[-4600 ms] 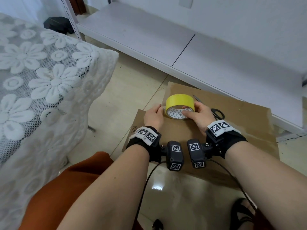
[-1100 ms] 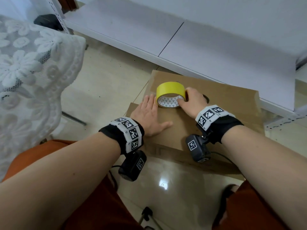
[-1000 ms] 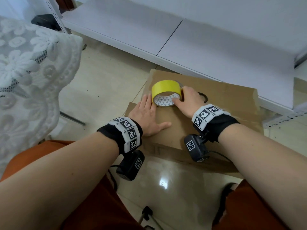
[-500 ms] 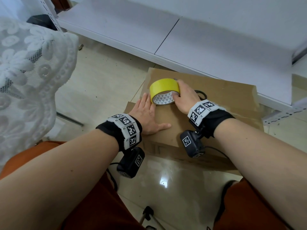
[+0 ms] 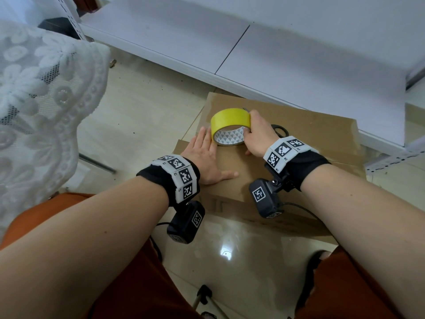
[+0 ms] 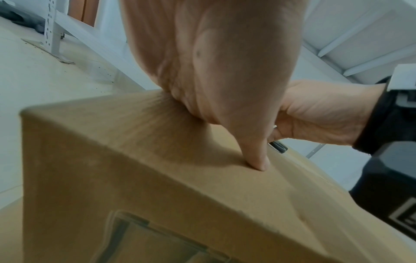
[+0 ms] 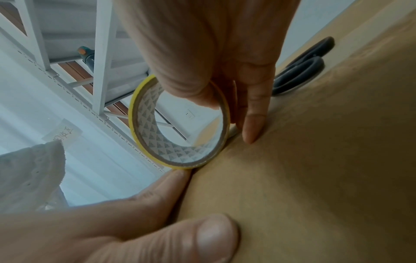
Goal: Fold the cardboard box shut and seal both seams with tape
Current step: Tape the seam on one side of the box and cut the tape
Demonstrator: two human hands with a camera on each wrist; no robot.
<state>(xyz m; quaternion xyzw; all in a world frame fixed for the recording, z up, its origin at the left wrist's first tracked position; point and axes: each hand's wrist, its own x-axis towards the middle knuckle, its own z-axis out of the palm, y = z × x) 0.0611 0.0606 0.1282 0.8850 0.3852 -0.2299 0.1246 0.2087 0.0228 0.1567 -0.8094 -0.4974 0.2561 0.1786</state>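
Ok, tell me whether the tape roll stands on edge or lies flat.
On edge: the tape roll stands upright on the cardboard box, right hand gripping it.

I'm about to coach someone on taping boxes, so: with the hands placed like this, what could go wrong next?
The left hand presses flat on the box right beside the tape roll; its fingers could get stuck under the strip.

The right hand grips the roll tilted on its edge, so the tape may run crooked off the seam.

The scissors lie just behind the right hand and might get knocked or taped over.
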